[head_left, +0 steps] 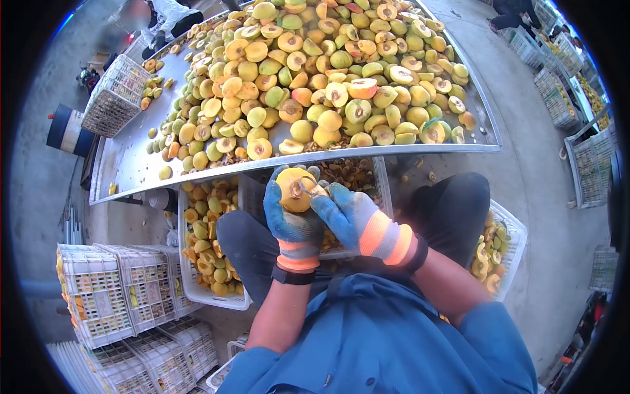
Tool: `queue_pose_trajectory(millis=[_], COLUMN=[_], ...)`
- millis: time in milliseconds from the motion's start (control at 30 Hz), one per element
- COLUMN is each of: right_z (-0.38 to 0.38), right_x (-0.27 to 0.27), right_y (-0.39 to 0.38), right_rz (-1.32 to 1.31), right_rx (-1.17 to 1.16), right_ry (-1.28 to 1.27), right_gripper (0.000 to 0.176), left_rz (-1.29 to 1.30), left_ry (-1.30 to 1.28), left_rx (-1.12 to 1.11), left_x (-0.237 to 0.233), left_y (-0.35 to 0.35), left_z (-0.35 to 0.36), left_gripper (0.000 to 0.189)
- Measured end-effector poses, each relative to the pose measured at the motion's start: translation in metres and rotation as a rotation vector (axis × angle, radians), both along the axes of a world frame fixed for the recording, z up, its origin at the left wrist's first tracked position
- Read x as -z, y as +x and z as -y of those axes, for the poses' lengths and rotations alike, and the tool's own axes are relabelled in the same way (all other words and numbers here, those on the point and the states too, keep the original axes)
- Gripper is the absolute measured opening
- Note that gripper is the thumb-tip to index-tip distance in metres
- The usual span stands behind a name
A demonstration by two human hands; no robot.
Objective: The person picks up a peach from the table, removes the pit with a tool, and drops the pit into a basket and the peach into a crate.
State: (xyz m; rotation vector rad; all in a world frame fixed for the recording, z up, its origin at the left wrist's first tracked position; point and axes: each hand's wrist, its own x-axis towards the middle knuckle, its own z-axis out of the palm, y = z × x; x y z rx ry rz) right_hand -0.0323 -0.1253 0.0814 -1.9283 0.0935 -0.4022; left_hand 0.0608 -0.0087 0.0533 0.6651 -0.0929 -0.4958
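Bare forearms angle inward — the gloved left hand (293, 222) curls shut, fingers upward, and the gloved right hand (349, 221), pinched closed, touches it from the side.

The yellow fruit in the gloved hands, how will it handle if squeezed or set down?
The yellow fruit probably bruises easily, since cut flesh shows. It is likely wet and slippery, though the gloved left hand cups it. On the metal table, its round side might let it roll.
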Motion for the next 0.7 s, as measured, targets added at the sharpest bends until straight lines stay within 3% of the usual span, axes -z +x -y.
queue_pose_trajectory(millis=[133,333,400,500,567,633,700], right_z=[-0.011,-0.013,-0.010,-0.009,-0.008,-0.006,-0.008], right_x=[0.009,0.022,0.022,0.024,0.031,0.042,0.029], right_y=[-0.008,-0.019,-0.022,-0.024,-0.024,-0.024,-0.027], right_rz=[0.015,-0.066,-0.081,-0.103,-0.002,0.223,0.145], right_rx=[0.024,-0.020,-0.044,-0.059,-0.067,-0.080,-0.076], right_ry=[0.019,0.029,0.034,-0.086,-0.315,-0.654,-0.628], right_gripper=[0.037,0.037,0.037,0.032,0.032,0.045,0.046], left_rz=[0.141,0.248,0.351,0.543,0.438,0.383,0.375], left_ry=[0.333,0.235,0.363,0.579,0.531,0.505,0.504], left_rx=[-0.164,-0.203,-0.249,-0.273,-0.259,-0.245,-0.238], left_x=[0.010,0.024,0.028,0.031,0.021,0.011,0.006], left_y=[-0.018,-0.030,-0.034,-0.035,-0.041,-0.045,-0.044], left_z=[0.003,0.001,0.005,0.004,0.007,0.011,0.014], left_gripper=[0.051,0.029,0.026,0.028,0.028,0.030,0.033])
